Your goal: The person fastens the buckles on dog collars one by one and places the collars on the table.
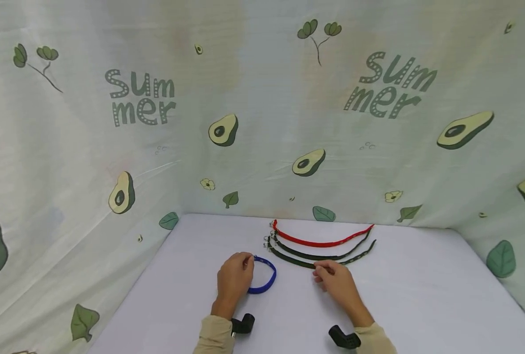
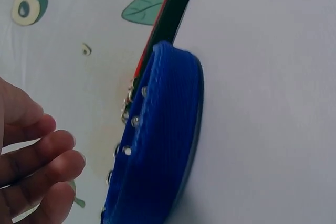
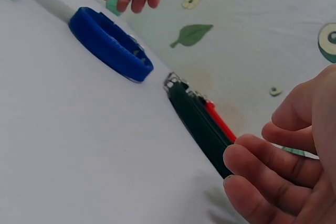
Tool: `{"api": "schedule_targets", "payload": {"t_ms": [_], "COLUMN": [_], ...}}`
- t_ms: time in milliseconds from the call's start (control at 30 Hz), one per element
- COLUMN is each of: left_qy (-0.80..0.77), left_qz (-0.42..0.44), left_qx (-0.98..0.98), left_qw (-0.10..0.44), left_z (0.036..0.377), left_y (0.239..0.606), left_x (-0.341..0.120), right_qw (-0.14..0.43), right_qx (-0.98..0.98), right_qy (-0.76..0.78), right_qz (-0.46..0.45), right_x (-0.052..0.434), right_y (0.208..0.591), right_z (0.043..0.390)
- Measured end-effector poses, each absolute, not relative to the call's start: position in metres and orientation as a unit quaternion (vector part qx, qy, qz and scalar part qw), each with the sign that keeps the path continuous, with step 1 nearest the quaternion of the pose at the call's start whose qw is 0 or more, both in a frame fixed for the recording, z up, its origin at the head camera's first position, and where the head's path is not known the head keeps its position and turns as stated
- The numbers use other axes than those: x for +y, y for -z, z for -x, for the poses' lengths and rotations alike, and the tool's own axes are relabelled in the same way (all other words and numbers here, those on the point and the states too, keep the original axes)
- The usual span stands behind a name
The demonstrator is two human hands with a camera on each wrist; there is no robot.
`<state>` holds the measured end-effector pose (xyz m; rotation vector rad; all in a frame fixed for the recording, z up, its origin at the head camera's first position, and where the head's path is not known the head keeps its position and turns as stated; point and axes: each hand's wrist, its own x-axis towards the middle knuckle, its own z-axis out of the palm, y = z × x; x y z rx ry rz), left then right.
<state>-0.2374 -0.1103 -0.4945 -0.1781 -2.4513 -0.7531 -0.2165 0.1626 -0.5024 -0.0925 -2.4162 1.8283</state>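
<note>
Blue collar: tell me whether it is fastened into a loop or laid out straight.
Looped. The blue collar forms a closed ring standing on edge by the left hand; the red collar lies open.

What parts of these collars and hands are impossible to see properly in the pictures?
- Blue collar: in the head view, the left hand covers its near-left part, buckle unseen.
- Nearest dark collar: right hand hides its middle.
- Red collar: right wrist view shows only a sliver behind the dark ones.
- Buckles: too small.
</note>
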Motion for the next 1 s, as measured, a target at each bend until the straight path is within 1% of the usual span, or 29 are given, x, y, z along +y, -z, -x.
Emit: {"api": "schedule_targets", "payload": {"t_ms": [533, 667, 1000], "left_qy": [0.270, 0.274, 0.270], "left_qz": [0.109, 0.117, 0.126], "left_qx": [-0.929, -0.929, -0.937], "left_qw": [0.228, 0.220, 0.180], "left_z": [0.254, 0.256, 0.264], "left_y": [0.487, 0.487, 0.486], "left_x": [-0.083, -0.080, -0.077], "right_qw": [0.084, 0.098, 0.102], "right_qx": [-0.844, -0.852, -0.869], "right_qy": [-0.524, -0.506, -0.473], "right_qz": [0.079, 0.093, 0.102], "right_x": [0.229, 0.238, 0.250], "right_y": [0.496, 0.497, 0.501], "right_z": [0.226, 0.227, 0.232]}}
